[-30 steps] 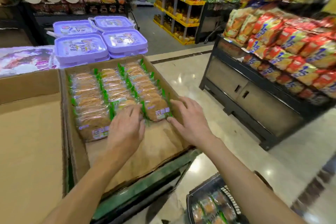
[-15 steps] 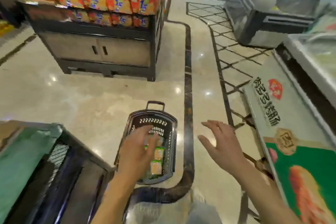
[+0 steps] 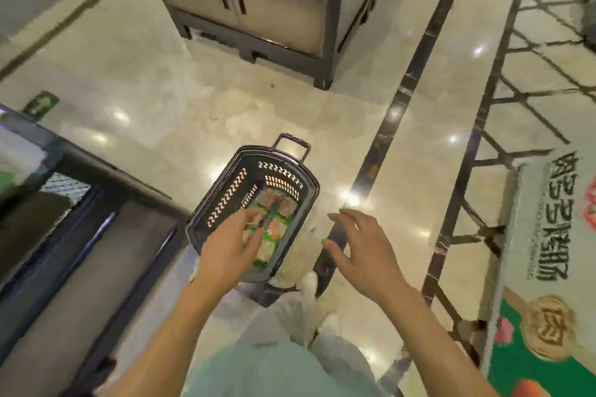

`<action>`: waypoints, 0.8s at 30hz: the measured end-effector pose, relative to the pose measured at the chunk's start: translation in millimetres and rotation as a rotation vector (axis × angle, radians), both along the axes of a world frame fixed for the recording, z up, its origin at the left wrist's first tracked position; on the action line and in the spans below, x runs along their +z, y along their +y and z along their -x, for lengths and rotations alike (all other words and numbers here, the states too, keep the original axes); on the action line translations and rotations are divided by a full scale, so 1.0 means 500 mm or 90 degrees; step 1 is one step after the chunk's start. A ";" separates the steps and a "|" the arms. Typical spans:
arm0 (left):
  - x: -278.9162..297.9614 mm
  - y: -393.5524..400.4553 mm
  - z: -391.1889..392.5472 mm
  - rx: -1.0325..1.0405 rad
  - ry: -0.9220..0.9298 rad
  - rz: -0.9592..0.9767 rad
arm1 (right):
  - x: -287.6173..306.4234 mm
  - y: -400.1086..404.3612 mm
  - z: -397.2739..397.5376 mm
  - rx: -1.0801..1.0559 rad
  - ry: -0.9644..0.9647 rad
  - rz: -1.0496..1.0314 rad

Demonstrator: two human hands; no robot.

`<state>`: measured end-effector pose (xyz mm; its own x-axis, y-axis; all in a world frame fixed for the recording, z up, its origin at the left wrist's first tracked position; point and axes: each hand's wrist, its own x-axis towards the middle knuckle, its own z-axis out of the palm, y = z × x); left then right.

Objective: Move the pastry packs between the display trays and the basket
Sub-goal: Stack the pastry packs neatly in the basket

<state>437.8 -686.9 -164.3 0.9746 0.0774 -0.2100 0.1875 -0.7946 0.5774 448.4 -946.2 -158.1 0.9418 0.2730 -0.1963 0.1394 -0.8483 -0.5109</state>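
where the dark plastic shopping basket [image 3: 222, 200] with its slotted walls sits on the glossy cream floor [image 3: 154, 80], a layer of clear-wrapped pastry packs with green edges [image 3: 274, 222] covers its bottom, blurred enough that their count cannot be told. the basket's loop handle [image 3: 292, 147] stands at the far end, pointing away from the person. the left hand [image 3: 230, 250] reaches over the near end of the basket with fingers loosely spread and thumb apart, above the packs; whether its fingertips touch a pack cannot be told, and nothing is grasped in it. the right hand [image 3: 362, 251] hangs just beside the basket on its right, over the floor, fingers relaxed and slightly bent, holding nothing. below the hands show pale trousers [image 3: 274, 367] and a white shoe [image 3: 308, 284] close to the basket's near edge. a dark inlaid stripe [image 3: 406, 97] runs across the floor to the right of the basket. to the left stands a dark-framed display stand [image 3: 80, 235] with a mesh panel. at the right edge is a printed white-and-green carton panel [image 3: 548, 267]. farther off, a beige cabinet with dark frame and two doors [image 3: 264, 10] stands well apart from the basket.
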 end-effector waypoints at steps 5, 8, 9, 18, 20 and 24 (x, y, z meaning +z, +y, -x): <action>-0.075 0.037 -0.057 0.164 0.037 0.007 | -0.057 0.054 -0.181 0.203 0.034 0.054; -0.136 0.062 -0.121 0.242 0.037 0.016 | -0.105 0.112 -0.301 0.304 0.060 0.093; -0.158 0.070 -0.145 0.271 0.046 0.022 | -0.122 0.131 -0.336 0.332 0.073 0.096; -0.561 0.113 -0.245 0.429 0.183 0.051 | -0.510 0.300 -0.579 0.562 0.152 0.125; -0.702 0.120 -0.238 0.450 0.213 0.044 | -0.681 0.328 -0.590 0.618 0.184 0.160; -0.987 0.145 -0.242 0.450 0.248 -0.024 | -1.039 0.400 -0.600 0.789 0.193 0.250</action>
<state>558.8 -614.4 -657.9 0.5507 0.6615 -0.5091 0.8347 -0.4309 0.3429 748.3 -746.3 -677.6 0.0197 0.7888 -0.6143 0.8453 -0.3412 -0.4111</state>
